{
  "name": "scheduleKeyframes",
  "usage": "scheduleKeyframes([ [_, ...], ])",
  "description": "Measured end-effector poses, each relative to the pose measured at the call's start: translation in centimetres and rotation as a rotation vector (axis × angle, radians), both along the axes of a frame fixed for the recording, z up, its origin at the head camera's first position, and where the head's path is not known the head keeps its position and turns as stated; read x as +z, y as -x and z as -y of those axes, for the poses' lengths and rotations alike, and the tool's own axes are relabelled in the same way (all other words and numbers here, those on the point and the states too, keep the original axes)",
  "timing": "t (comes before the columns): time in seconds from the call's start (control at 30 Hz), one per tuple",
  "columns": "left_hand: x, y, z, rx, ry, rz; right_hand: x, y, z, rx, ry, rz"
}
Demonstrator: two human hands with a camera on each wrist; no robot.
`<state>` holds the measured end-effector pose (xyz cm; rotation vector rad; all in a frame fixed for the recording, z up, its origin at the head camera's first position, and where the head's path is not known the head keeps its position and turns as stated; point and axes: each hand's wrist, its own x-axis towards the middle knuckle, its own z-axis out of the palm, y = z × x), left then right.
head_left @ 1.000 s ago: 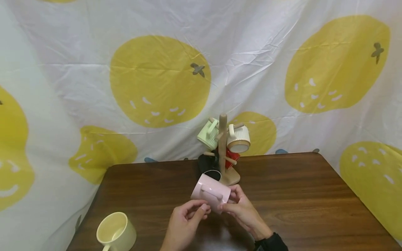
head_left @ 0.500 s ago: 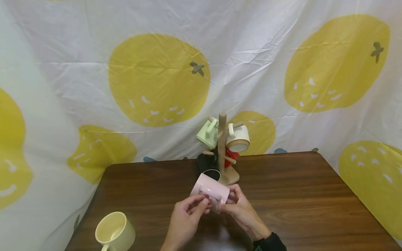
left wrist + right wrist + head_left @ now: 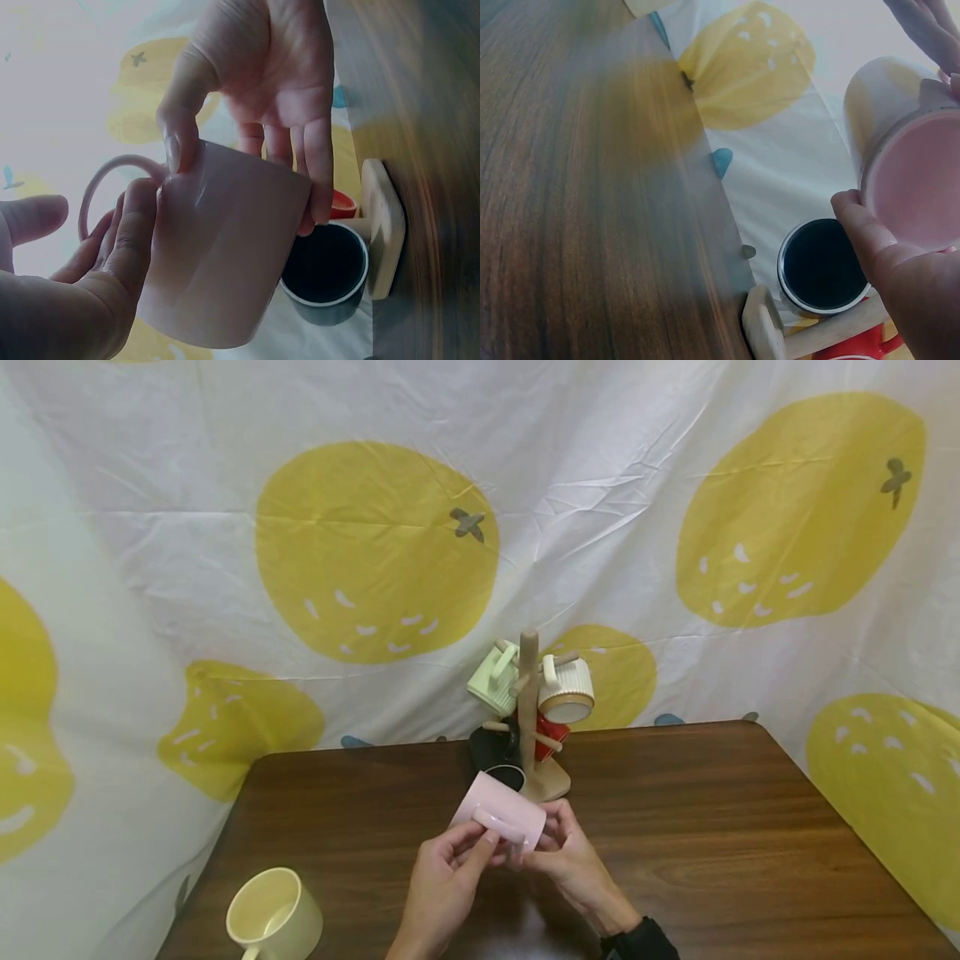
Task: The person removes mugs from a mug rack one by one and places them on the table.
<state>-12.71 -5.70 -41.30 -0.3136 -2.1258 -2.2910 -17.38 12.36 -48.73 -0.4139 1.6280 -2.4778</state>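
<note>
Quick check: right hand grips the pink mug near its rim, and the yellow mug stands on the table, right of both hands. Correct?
The side is wrong: the head view shows the yellow mug on the table left of the left hand. The right hand does grip the pink mug near its rim.

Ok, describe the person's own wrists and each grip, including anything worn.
The left grip and right grip are bare human hands, with no gloves showing. A black band circles the right wrist; sleeve cuff or strap, I can't tell. No sleeve shows on the left wrist.
</note>
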Motion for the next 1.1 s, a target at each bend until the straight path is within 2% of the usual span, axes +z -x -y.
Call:
scheduleKeyframes([
  [0.33, 0.2, -0.2, -0.5, -0.038, -0.117, 0.010, 0.0, -0.2, 0.0, 0.030, 0.056, -0.070],
  [0.6, -0.2, 0.1, -0.5, -0.082, -0.276, 0.099, -0.8, -0.1, 0.3, 0.091, 0.078, -0.114],
  [0.7, -0.2, 0.1, -0.4, -0.092, -0.307, 0.138, -1.0, -0.1, 0.4, 0.105, 0.067, -0.118],
  [0.9, -0.2, 0.1, -0.3, -0.124, -0.371, 0.194, -1.0, -0.1, 0.5, 0.090, 0.038, -0.083],
  [1.1, -0.1, 0.0, -0.3, -0.160, -0.421, 0.220, -1.2, -0.2, 0.6, 0.060, -0.012, -0.093],
])
